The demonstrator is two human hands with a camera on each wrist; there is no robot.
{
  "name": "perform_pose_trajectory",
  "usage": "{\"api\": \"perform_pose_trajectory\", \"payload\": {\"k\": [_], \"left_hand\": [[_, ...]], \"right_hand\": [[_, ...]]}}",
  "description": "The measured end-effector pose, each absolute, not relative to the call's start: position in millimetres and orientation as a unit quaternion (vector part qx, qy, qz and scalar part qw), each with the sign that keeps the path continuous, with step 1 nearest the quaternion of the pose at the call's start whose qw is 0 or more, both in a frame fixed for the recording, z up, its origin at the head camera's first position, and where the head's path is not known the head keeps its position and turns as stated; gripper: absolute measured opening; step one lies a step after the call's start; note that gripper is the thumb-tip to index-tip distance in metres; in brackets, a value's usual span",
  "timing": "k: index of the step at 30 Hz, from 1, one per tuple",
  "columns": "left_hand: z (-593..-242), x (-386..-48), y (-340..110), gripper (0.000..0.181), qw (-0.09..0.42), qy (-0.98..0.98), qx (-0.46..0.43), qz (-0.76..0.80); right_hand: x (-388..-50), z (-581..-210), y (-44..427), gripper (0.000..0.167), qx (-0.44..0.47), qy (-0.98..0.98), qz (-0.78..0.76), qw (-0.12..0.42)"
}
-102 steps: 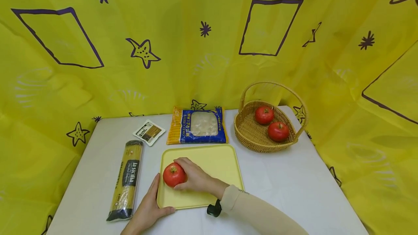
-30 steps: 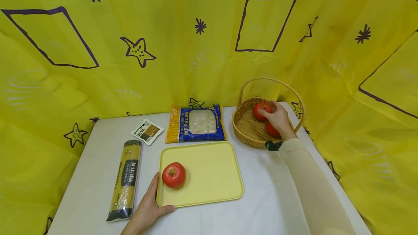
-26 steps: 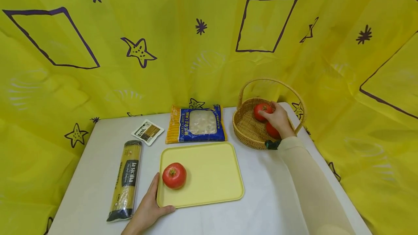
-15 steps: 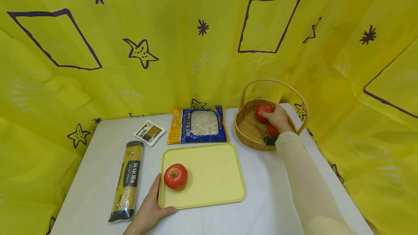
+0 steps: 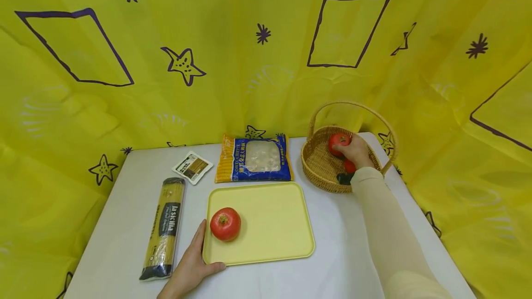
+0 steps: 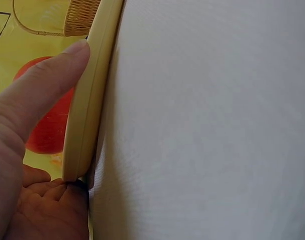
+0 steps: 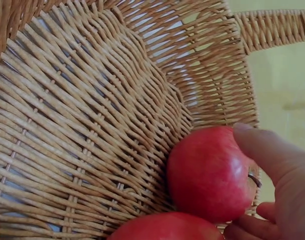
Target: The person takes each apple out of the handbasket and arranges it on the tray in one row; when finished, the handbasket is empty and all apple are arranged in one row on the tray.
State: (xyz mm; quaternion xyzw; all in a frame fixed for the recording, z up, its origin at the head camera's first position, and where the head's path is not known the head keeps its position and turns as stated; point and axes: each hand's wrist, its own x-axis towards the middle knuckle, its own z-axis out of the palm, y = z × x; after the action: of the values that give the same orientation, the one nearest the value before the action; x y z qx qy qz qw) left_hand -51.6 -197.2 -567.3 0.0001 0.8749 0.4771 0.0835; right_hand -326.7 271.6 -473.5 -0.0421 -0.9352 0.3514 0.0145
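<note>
In the head view my right hand reaches into the wicker basket at the back right. Its thumb and fingers hold a red apple from both sides. The right wrist view shows the thumb on top of this apple, which sits against the basket wall. A second apple lies beside it, partly hidden under the hand in the head view. My left hand rests at the near left corner of a yellow tray, thumb along the front edge, fingers along the side. Another apple stands on the tray.
A spaghetti pack lies left of the tray, with a small white packet behind it. Beyond the tray is a blue and orange pasta bag. The basket handle arches beside my right forearm. A yellow curtain borders the white table.
My right hand has let go of the apple on the tray and moved right and back into the basket, where it now holds another apple. My left hand has kept its place.
</note>
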Motion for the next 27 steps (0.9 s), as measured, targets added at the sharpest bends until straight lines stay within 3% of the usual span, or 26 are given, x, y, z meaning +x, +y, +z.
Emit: {"api": "perform_pose_trajectory", "payload": {"k": [9, 17, 27], "left_hand": [[-566.7, -50.9, -196.5, 0.136, 0.084, 0.872, -0.004, 0.482], [-566.0, -51.7, -195.2, 0.135, 0.082, 0.872, -0.005, 0.483], [-567.5, -51.0, -196.6, 0.136, 0.074, 0.869, 0.001, 0.488]], "right_hand": [[-332.3, -480.7, 267.7, 0.076, -0.071, -0.961, 0.267, -0.021], [-336.6, -482.6, 266.9, 0.074, -0.081, -0.966, 0.243, -0.017], [-340.9, -486.1, 264.2, 0.083, -0.092, -0.973, 0.212, -0.024]]}}
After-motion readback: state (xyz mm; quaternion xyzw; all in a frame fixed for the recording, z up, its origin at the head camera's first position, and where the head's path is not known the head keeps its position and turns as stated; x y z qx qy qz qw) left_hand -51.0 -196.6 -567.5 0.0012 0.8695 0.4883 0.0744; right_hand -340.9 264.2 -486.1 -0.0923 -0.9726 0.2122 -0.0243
